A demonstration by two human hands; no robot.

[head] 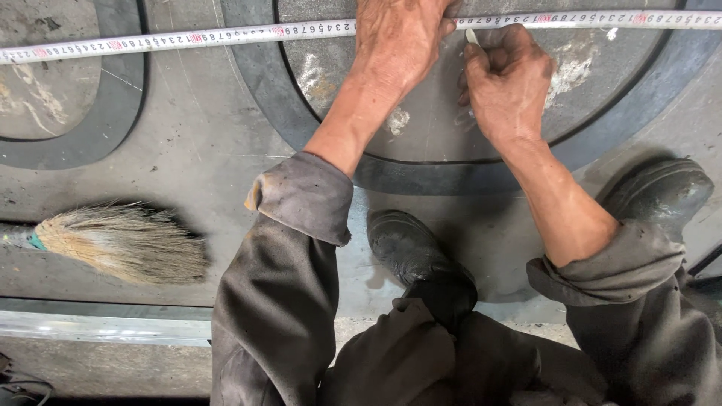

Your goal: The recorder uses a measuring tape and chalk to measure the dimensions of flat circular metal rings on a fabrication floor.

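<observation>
A white measuring tape (188,35) stretches flat across the top of a grey metal sheet (203,150). My left hand (396,41) presses down on the tape near the top middle. Just to its right, my right hand (505,79) is closed around a small white piece of chalk (471,35), its tip right below the tape's edge. White chalk marks show on the sheet under both hands. Both sleeves are grey and rolled up.
Dark curved raised bands (263,83) run over the sheet, one at left and one around my hands. A straw brush (120,242) lies at left. My black shoes (410,244) stand on the sheet, the other shoe (658,192) at right. A metal edge (105,327) runs along the bottom left.
</observation>
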